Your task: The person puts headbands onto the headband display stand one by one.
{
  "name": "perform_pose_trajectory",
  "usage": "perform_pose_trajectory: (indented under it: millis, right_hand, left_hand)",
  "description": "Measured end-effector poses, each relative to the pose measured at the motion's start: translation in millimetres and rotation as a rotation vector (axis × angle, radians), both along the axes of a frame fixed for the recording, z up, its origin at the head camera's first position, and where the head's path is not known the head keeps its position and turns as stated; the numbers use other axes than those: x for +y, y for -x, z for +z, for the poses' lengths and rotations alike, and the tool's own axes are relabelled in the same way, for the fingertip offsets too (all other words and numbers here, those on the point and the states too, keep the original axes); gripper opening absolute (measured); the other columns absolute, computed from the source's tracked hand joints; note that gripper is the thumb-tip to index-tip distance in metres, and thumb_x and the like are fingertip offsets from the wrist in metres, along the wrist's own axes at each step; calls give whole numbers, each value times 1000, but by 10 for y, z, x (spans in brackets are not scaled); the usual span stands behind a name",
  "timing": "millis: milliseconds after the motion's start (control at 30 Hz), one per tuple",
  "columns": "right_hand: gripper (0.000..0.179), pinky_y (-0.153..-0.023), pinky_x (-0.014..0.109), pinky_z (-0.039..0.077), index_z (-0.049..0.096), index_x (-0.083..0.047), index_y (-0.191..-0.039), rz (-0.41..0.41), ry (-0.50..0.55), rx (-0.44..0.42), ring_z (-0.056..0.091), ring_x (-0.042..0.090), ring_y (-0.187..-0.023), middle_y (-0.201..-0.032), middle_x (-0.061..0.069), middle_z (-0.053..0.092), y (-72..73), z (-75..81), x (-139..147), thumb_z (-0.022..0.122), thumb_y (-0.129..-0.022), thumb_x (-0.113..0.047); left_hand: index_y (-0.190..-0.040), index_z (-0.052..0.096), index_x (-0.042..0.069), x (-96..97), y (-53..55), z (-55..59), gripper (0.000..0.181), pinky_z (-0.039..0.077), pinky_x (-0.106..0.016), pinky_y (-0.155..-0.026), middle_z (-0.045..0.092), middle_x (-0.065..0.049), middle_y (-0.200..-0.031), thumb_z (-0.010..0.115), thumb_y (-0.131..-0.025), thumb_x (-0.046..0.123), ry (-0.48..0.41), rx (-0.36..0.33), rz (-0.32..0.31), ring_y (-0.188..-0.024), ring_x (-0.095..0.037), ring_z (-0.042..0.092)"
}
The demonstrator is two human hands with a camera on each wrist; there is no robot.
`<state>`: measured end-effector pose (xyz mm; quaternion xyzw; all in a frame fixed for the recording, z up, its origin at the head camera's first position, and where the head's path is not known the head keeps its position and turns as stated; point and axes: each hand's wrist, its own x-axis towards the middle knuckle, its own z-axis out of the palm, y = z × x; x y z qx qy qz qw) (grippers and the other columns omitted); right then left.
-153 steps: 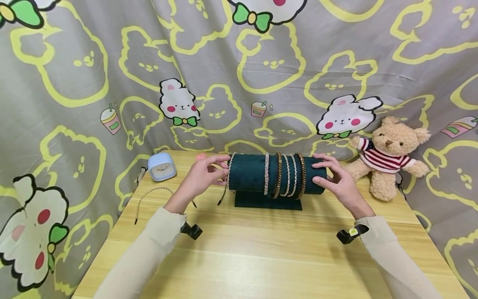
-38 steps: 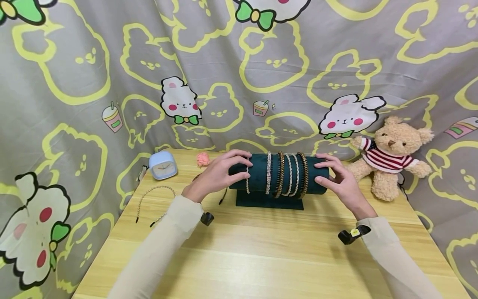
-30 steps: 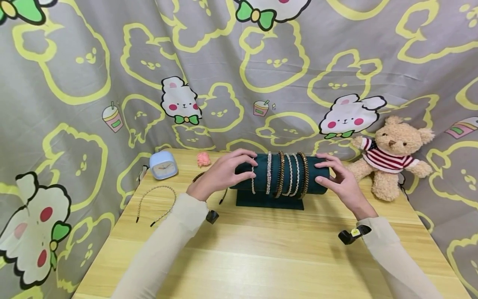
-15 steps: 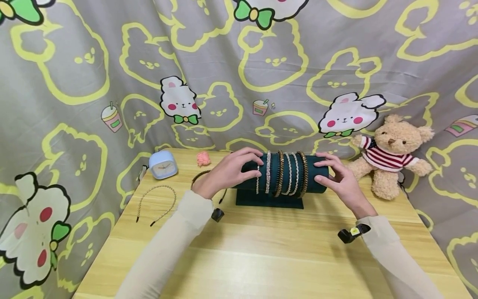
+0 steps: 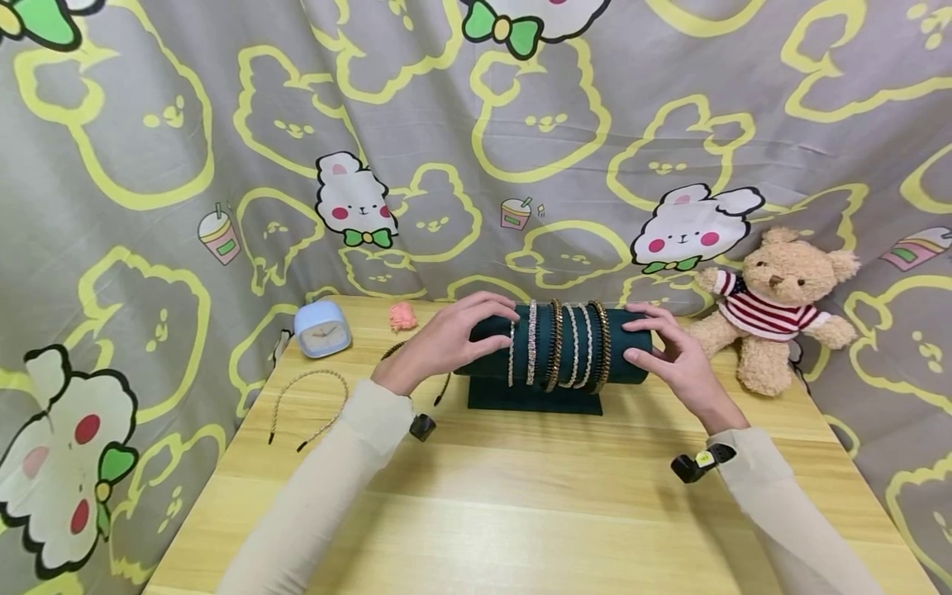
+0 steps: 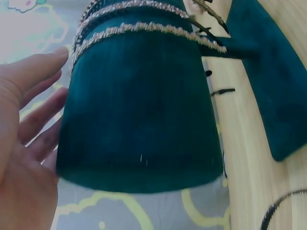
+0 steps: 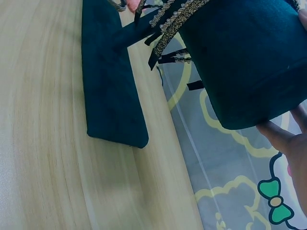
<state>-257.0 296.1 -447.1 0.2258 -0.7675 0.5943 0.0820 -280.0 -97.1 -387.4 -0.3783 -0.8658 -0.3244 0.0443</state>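
Note:
A dark green velvet headband stand (image 5: 546, 401) stands at the table's back, with several headbands over its horizontal roll. Leftmost on it is a thin sparkly headband (image 5: 511, 364), close beside a wider rhinestone headband (image 5: 531, 343). My left hand (image 5: 449, 335) reaches over the roll's left part, thumb in front and fingers above, fingertips right at the thin headband. In the left wrist view its fingers (image 6: 45, 115) lie fairly straight and spread beside the roll. My right hand (image 5: 680, 355) holds the roll's right end, thumb in front and fingers on top.
A beaded headband (image 5: 308, 376) lies on the table at left, and a dark one (image 5: 441, 388) is partly hidden behind my left hand. A blue clock (image 5: 322, 329) and a pink clump (image 5: 402, 316) stand at the back left. A teddy bear (image 5: 781, 322) sits at right before the patterned curtain.
The thin headband has slid rightward from the roll's left end towards the rhinestone one, with my left hand alongside. Lately that hand has drawn back slightly left. My right hand has stayed put.

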Motion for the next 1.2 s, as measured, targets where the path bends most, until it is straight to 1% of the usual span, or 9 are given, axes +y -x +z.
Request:
perform_pose_trajectory:
  millis: [167, 300, 367, 533, 667, 800, 933, 1033, 1200]
  right_hand:
    - [34, -97, 15, 55, 67, 5, -134, 2, -2, 4, 44, 14, -149, -163, 5, 47, -2, -5, 2, 70, -101, 9]
    - [34, -98, 15, 55, 67, 6, -135, 7, -4, 9, 43, 14, -149, -163, 6, 47, 10, -11, 12, 70, -101, 9]
    - [34, -98, 15, 55, 66, 6, -135, 6, -7, 6, 43, 14, -149, -163, 6, 46, 14, -15, 21, 70, -101, 8]
    - [34, -98, 14, 55, 66, 4, -135, -8, -19, -5, 43, 14, -149, -164, 5, 46, 14, -24, 35, 70, -102, 7]
    - [34, -98, 15, 55, 66, 5, -135, -6, -19, -5, 43, 14, -150, -164, 5, 46, 18, -35, 40, 70, -101, 7]
    - [34, -97, 15, 55, 66, 5, -135, -3, -14, -3, 43, 14, -149, -164, 8, 45, 22, -37, 37, 70, -101, 8]
    - [34, -98, 16, 56, 66, 6, -135, 11, -3, -3, 43, 15, -149, -166, 17, 42, 31, -31, 20, 70, -101, 8]
    - [34, -97, 16, 57, 65, 7, -135, 22, 13, -5, 44, 16, -149, -166, 22, 39, 37, -28, 12, 69, -101, 9]
    - [34, -97, 17, 57, 65, 7, -135, 22, 15, -1, 44, 15, -149, -166, 17, 42, 39, -31, 15, 69, -101, 10]
  left_hand:
    - [-136, 74, 17, -238, -8, -3, 31, 47, -49, -122, 62, -4, -152, 74, -107, 29, -22, 11, 25, -145, -25, 56]
    - [-133, 75, 16, -513, 0, -53, 29, 49, -50, -120, 65, -4, -150, 75, -106, 27, -26, 10, 81, -143, -26, 58]
    - [-133, 75, 16, -661, -4, -90, 29, 51, -51, -119, 65, -5, -149, 75, -106, 26, -31, -15, 112, -142, -27, 60]
    - [-134, 74, 17, -1017, -24, -198, 28, 49, -55, -120, 65, -7, -151, 75, -106, 23, -31, -55, 185, -143, -29, 60]
    - [-135, 74, 15, -1284, -33, -306, 28, 46, -58, -120, 65, -9, -151, 74, -107, 21, -12, -49, 229, -144, -32, 58]
    - [-137, 72, 12, -1550, -40, -440, 30, 48, -59, -118, 64, -13, -150, 72, -108, 21, -12, -74, 265, -142, -35, 58]
    - [-134, 72, 11, -1819, -62, -577, 28, 53, -60, -114, 66, -15, -145, 72, -108, 19, -7, -94, 311, -136, -38, 62]
    - [-131, 74, 8, -2010, -74, -685, 25, 54, -61, -110, 68, -16, -140, 72, -107, 15, -1, -87, 335, -131, -41, 65]
    - [-129, 74, 4, -2301, -108, -839, 25, 55, -62, -106, 70, -20, -138, 74, -106, 14, 22, -77, 378, -127, -42, 66]
